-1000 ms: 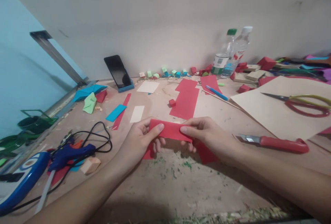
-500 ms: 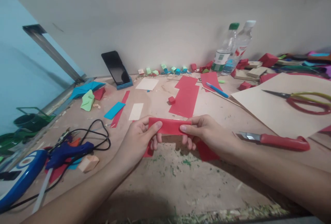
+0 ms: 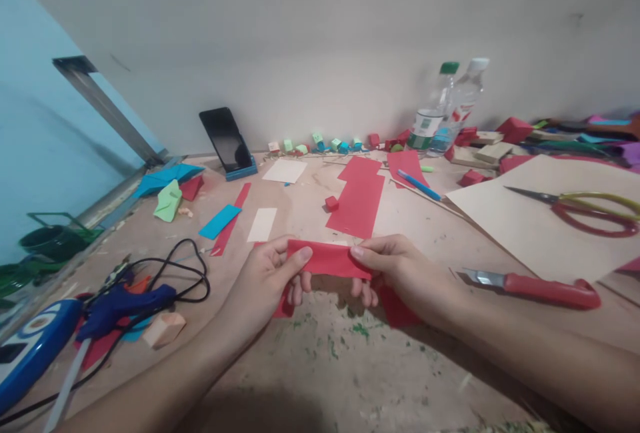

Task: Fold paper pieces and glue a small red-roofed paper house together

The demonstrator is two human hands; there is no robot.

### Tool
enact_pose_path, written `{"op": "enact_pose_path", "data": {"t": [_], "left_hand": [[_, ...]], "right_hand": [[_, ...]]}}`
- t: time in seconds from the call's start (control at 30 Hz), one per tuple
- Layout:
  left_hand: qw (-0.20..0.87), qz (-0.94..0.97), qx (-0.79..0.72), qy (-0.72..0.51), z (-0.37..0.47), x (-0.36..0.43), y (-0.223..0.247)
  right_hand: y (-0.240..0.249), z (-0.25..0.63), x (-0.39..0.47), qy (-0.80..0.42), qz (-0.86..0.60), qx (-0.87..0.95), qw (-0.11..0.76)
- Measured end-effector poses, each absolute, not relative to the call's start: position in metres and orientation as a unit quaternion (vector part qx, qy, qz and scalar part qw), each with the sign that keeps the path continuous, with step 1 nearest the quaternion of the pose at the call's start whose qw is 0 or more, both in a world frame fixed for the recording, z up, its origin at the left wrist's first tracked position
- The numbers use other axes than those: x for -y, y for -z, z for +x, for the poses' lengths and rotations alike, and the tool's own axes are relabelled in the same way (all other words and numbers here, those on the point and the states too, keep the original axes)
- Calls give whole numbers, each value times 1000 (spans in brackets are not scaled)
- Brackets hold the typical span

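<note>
A small rectangular strip of red paper (image 3: 330,261) is stretched level between my two hands, above the table. My left hand (image 3: 277,269) pinches its left end, thumb on the front face and fingers curled behind. At the right end my right hand (image 3: 387,259) grips it the same way. Beneath and behind the hands lie more red paper pieces, one partly showing below my right hand (image 3: 399,307). Just beyond the strip are a large red sheet (image 3: 357,206), a little red paper cube (image 3: 331,203) and a cream paper rectangle (image 3: 262,225).
On the right are a red-handled utility knife (image 3: 550,290) and scissors (image 3: 595,209) on a cream sheet (image 3: 505,209). To the left sit a blue glue gun (image 3: 125,306) with its black cord and a phone (image 3: 227,141) on a stand. Two plastic bottles (image 3: 426,127) stand at the back.
The view has tilted slightly, so most things sit a little lower in the picture. Both hands still hold the red paper strip, whose front face now looks slightly more bowed.
</note>
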State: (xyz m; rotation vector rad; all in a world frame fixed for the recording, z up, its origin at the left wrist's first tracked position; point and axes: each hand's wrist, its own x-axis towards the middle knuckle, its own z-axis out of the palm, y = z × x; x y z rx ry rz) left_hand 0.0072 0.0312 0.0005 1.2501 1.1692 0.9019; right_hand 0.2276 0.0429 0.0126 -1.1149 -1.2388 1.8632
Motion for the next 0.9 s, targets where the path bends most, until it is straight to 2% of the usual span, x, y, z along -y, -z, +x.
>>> {"op": "enact_pose_path", "data": {"t": [0.07,0.2,0.27,0.37,0.43,0.6,0.9], "left_hand": [[537,558,-512,-372,3,-32,-3],[304,688,-541,-377,-3,-28,-15],[244,773,-487,-326,-1,-24,-21],[227,871,-384,-206,4,-17,-22],[232,884,-368,-171,7,-14,-19],[296,825,-430,-216,5,-19,-21],[311,745,-515,-288,-6,-35,-17]], "right_hand": [[-16,230,-43,-692,-430,491,309],[-23,232,-37,-625,-437,593,257],[-24,230,-31,-587,-424,651,227],[-20,228,-25,-546,-400,708,200],[-18,228,-24,-554,-397,707,188],[-28,234,-36,-571,-417,679,199],[-31,246,-57,-649,-429,575,251]]}}
